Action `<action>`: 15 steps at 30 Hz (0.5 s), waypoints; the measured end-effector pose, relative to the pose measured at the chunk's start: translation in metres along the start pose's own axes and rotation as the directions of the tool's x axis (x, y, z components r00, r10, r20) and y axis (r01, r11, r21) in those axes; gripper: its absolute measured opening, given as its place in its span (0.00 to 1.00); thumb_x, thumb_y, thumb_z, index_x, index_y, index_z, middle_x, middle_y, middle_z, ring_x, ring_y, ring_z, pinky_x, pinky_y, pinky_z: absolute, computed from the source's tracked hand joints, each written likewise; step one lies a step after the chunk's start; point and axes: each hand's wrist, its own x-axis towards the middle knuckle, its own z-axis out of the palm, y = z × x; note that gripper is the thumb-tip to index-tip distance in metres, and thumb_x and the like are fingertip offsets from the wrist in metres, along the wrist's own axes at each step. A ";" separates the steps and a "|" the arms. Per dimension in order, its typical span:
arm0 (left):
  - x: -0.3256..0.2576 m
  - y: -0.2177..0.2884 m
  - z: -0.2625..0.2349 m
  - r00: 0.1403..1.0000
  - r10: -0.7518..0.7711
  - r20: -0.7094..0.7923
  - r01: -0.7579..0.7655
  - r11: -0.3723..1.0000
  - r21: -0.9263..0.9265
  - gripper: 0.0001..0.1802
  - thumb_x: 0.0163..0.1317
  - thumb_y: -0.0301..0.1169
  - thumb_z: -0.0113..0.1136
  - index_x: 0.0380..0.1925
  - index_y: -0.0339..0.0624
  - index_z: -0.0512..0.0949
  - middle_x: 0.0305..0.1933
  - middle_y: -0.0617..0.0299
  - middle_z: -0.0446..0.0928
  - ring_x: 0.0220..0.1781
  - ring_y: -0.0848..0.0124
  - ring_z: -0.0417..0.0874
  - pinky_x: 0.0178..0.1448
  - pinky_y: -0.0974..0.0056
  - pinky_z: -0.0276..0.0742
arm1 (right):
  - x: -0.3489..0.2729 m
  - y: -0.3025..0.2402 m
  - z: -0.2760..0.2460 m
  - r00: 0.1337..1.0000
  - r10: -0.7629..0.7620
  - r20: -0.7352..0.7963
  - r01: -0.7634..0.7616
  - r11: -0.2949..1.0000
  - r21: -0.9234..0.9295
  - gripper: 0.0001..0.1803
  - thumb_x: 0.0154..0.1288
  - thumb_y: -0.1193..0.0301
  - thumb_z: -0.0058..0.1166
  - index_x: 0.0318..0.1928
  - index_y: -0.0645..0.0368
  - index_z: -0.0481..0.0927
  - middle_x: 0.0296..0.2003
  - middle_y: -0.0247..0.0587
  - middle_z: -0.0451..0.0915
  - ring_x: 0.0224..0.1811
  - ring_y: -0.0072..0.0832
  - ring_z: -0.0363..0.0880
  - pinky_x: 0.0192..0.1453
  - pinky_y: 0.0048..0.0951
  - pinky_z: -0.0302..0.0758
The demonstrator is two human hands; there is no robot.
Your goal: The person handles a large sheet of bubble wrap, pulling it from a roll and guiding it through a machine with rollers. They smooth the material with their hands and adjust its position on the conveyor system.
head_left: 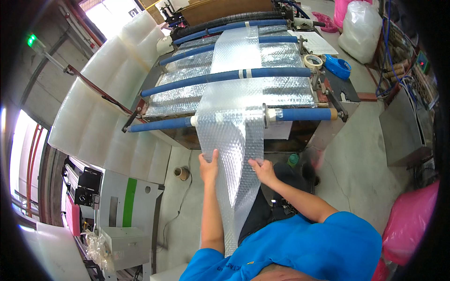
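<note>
A long strip of clear bubble wrap [229,140] comes toward me over several blue rollers and hangs off the front roller [304,114]. My left hand [208,167] grips the strip's left edge, thumb on the near face and fingers partly hidden behind it. Opposite it, my right hand [264,172] pinches the right edge between thumb and fingers. Below my hands the film creases, twists and narrows, running down past my lap. On the front roller, a metal collar [266,115] sits beside the strip's right edge.
Silvery bubble film [180,89] covers the machine bed under the rollers. Right of it lie a tape roll [313,61] and a blue tape dispenser [337,66]. Large bubble-wrap rolls [101,112] stand left. A cardboard core [181,173] and a cable are on the floor.
</note>
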 end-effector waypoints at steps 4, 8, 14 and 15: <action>0.011 0.006 -0.048 0.972 0.228 -0.055 -0.232 0.969 -0.087 0.26 0.49 0.49 0.57 0.37 0.38 0.68 0.26 0.55 0.73 0.29 0.68 0.72 0.34 0.65 0.68 | -0.030 -0.022 -0.007 0.990 -0.084 0.116 0.085 0.996 -0.001 0.19 0.57 0.61 0.50 0.19 0.65 0.71 0.13 0.36 0.68 0.17 0.18 0.61 0.22 0.26 0.62; 0.020 0.021 -0.083 0.994 0.105 0.029 -0.076 0.860 -0.505 0.15 0.57 0.41 0.52 0.21 0.40 0.69 0.14 0.70 0.63 0.14 0.82 0.61 0.18 0.75 0.57 | -0.048 -0.095 -0.017 0.986 -0.126 0.113 0.083 0.942 0.324 0.13 0.58 0.65 0.50 0.26 0.64 0.74 0.13 0.34 0.68 0.18 0.15 0.61 0.21 0.25 0.62; 0.019 -0.015 -0.036 0.997 0.065 0.052 -0.041 0.929 -0.367 0.19 0.60 0.43 0.45 0.16 0.41 0.66 0.14 0.66 0.65 0.13 0.75 0.64 0.18 0.69 0.60 | -0.044 -0.043 -0.013 0.991 -0.087 0.106 0.067 0.982 0.177 0.22 0.58 0.59 0.47 0.17 0.65 0.68 0.10 0.39 0.64 0.15 0.19 0.60 0.19 0.28 0.60; 0.022 -0.025 -0.022 0.994 0.106 -0.006 -0.104 0.958 -0.266 0.19 0.60 0.43 0.43 0.18 0.40 0.66 0.14 0.62 0.67 0.14 0.69 0.65 0.20 0.65 0.61 | -0.039 -0.025 -0.009 0.993 -0.080 0.091 0.066 0.988 0.142 0.23 0.58 0.58 0.47 0.16 0.65 0.67 0.10 0.40 0.63 0.15 0.20 0.59 0.19 0.29 0.60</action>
